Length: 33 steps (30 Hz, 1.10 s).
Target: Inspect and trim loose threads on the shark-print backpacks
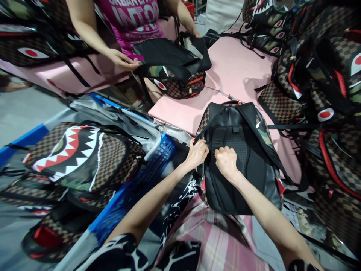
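A black backpack (239, 150) lies with its padded back panel and shoulder straps facing up, partly on the pink table and partly over my lap. My left hand (198, 152) is closed at the left edge of the backpack, gripping its side by the strap. Just to the right, my right hand (225, 160) is curled into a fist over the back panel, fingers pinched on what looks like the left shoulder strap. The fingertips of both hands are partly hidden.
Across the pink table (231, 64), a person in a magenta shirt (135, 19) handles another backpack (175, 71). Checkered backpacks (332, 158) are piled at the right. A blue crate (113, 203) at the left holds shark-mouth backpacks (84, 158).
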Motion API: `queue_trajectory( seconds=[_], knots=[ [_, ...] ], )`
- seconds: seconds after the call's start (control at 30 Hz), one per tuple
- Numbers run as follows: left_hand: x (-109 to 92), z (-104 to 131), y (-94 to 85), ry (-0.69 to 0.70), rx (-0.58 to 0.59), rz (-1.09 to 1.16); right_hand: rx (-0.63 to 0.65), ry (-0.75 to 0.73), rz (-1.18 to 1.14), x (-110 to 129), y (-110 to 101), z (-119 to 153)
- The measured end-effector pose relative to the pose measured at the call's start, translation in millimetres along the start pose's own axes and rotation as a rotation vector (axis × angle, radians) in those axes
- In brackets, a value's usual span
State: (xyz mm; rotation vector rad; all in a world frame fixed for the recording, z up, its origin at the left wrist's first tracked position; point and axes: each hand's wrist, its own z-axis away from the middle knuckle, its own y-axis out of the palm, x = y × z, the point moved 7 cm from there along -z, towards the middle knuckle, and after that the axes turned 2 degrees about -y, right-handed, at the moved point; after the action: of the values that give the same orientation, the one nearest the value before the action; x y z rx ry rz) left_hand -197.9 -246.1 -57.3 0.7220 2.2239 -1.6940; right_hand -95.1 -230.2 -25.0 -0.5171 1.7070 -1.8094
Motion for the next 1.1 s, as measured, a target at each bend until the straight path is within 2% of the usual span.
queue_trajectory(
  seconds=[0.07, 0.17, 0.2, 0.27, 0.4, 0.47, 0.73, 0.87, 1.1],
  knots=[
    [4, 3, -1.4, 0.022, 0.082, 0.039, -0.004, 0.012, -0.023, -5, -1, 1],
    [7, 9, 3.3, 0.077, 0.283, 0.116, -0.03, 0.043, -0.049, -15, -4, 5],
    [8, 11, 4.6, 0.074, 0.306, 0.124, -0.039, 0.052, -0.052, -18, -5, 6],
    [11, 10, 5.1, 0.026, 0.229, 0.091, -0.049, 0.061, -0.051, -21, -5, 8],
    [7, 11, 9.1, -0.032, -0.054, -0.059, -0.031, 0.059, -0.047, -23, -2, 8],
    [3, 13, 13.3, -0.027, -0.118, -0.096, -0.024, 0.062, -0.048, -25, -1, 8],
    [-14, 2, 17.0, 0.106, -0.041, -0.273, -0.044, 0.065, -0.067, -23, 4, 7],
    [-16, 5, 9.9, 0.13, -0.022, -0.207, -0.046, 0.041, -0.066, -15, 7, 3],
    [-5, 15, -4.0, 0.081, -0.059, -0.104, -0.033, -0.016, -0.047, -7, 2, -2]
  ],
)
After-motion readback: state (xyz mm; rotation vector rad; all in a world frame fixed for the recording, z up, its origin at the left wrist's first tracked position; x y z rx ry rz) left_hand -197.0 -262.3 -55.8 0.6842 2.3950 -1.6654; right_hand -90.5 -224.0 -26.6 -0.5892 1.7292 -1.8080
